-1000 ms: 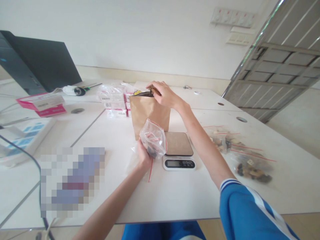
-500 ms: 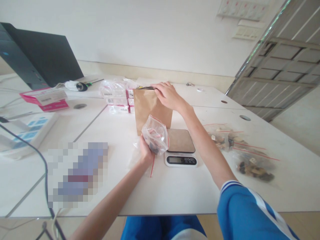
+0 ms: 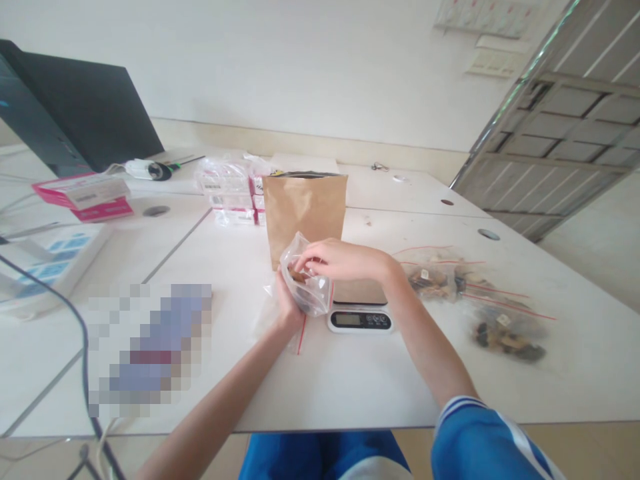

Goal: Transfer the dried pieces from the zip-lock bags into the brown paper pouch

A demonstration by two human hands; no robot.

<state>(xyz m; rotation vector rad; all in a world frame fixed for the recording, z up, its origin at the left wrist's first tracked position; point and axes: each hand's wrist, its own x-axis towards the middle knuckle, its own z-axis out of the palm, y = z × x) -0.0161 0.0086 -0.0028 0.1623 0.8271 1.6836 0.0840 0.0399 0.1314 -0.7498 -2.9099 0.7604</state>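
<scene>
Beside the kitchen scale, the right hand has left the upright brown paper bag and now pinches a small brown piece into the clear zip pouch gripped by the left hand.

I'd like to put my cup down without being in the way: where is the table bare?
Bare: the near edge of the table in front of the scale, and the far right corner behind the filled bags. Crowded: the middle, where the left hand holds a clear bag, the right hand at its mouth, before the paper bag; boxes fill the left.

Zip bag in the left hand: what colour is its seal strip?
Red, on the clear zip bag held by the left hand; head view.
</scene>
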